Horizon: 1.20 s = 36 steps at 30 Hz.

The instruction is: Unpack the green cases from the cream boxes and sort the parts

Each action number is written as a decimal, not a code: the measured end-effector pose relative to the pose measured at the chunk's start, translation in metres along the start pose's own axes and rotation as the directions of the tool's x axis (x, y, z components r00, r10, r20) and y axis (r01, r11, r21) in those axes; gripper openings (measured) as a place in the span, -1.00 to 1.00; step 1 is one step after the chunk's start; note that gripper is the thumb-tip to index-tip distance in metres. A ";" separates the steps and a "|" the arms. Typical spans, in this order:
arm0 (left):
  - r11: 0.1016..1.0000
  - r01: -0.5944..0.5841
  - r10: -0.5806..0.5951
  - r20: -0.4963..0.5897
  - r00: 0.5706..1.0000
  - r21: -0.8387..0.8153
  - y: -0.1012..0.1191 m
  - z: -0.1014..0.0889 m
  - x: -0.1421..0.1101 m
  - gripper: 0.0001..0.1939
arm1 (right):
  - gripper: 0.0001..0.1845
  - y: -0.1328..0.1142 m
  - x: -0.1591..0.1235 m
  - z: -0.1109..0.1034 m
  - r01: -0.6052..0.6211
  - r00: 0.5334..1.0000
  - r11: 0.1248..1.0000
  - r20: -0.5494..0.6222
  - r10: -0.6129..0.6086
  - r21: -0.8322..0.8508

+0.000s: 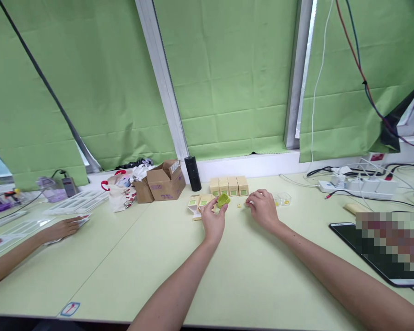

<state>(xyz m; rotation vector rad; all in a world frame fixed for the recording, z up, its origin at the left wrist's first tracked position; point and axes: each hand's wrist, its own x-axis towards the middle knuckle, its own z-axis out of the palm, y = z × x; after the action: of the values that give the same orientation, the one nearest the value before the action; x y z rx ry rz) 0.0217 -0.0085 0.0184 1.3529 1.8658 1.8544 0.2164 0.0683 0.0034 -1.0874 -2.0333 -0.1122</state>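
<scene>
Between the fingertips of my left hand (214, 223) is a small yellow-green cup-like piece (223, 200), tilted above the table. My right hand (263, 209) has its thumb and fingers pinched together just over the tabletop; whatever sits in them, if anything, is too small to make out. A tiny yellow piece (239, 206) lies on the table between my hands. Just behind my left hand stand open cream cartons (194, 204) with green labels. Beyond my right hand is a clear plastic container (283, 199) with small yellow bits in it.
Several closed cream boxes (232, 186) stand in a row behind my hands, near a black cylinder (192, 174). A cardboard box (163, 181) and a cloth bag (119, 193) are at left. A co-worker's hand (64, 229) works farther left. A tablet (362, 248) and a power strip (359, 187) lie right.
</scene>
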 end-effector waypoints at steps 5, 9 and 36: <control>0.999 0.020 -0.021 -0.033 0.999 -0.042 0.000 -0.001 0.002 -0.56 | -0.73 0.001 0.013 0.021 0.031 0.988 0.985 0.157 -0.004 -0.170; 0.999 0.014 -0.015 -0.027 1.000 -0.047 -0.001 0.000 0.002 -0.55 | -0.71 -0.001 0.015 0.030 0.059 0.983 0.978 0.185 -0.022 -0.201; 0.993 0.041 -0.043 -0.014 0.999 -0.106 -0.005 0.002 0.001 -0.53 | -0.74 -0.002 0.014 0.043 -0.005 0.983 0.981 0.178 0.041 -0.195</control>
<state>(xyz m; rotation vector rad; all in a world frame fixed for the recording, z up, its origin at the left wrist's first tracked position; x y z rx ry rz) 0.0202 -0.0055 0.0140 1.2584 1.7621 1.9192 0.1840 0.0947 -0.0151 -1.2823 -2.2069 -0.2098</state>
